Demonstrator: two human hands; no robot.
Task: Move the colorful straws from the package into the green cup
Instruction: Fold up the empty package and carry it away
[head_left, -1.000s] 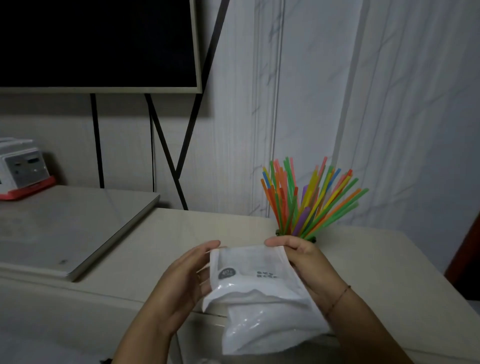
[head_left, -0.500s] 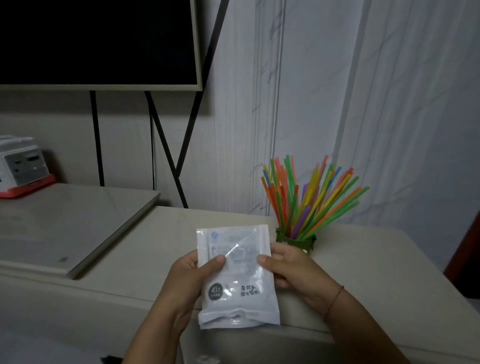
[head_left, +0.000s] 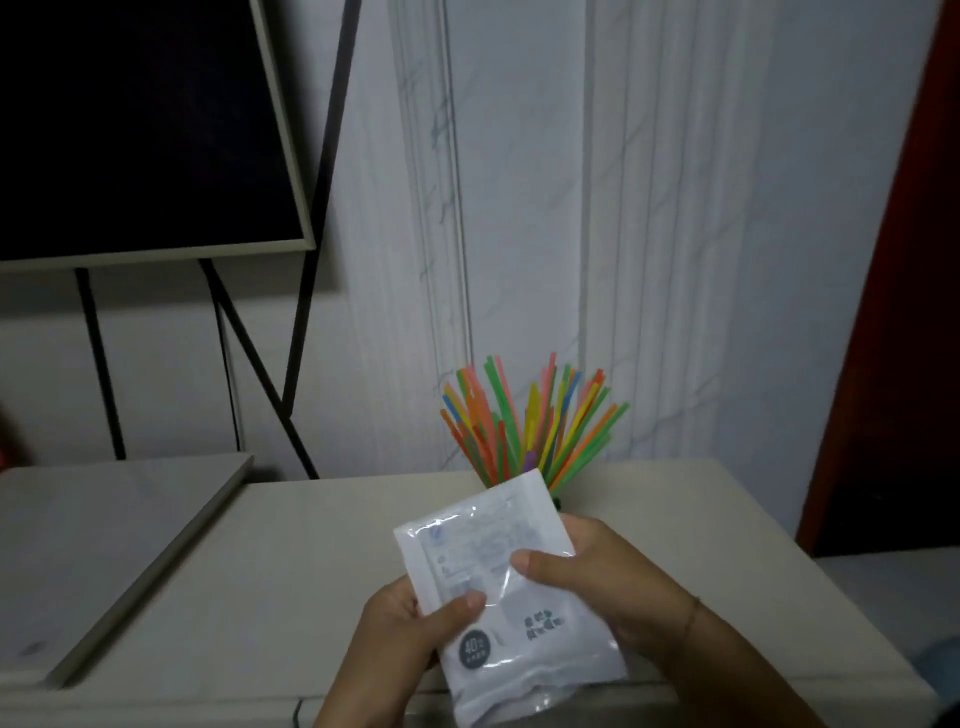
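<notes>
A white plastic package (head_left: 511, 587) with a dark round label is held upright in front of me over the table's near edge. My left hand (head_left: 402, 631) grips its lower left side, thumb on the front. My right hand (head_left: 597, 582) grips its right side, thumb pressed on the middle. Behind the package, a fan of colorful straws (head_left: 530, 421) stands up from the green cup (head_left: 557, 503), of which only a dark sliver shows past the package's top corner.
The beige table (head_left: 270, 582) runs wall to wall. A raised grey slab (head_left: 104, 530) lies on its left part. A dark screen (head_left: 140, 124) on black legs stands at the back left. A red-brown door edge (head_left: 893, 312) is at the right.
The package was turned from a drooping, folded hold to flat and upright, and is now tilted slightly left. The view has shifted right and down, so the straws sit closer to centre.
</notes>
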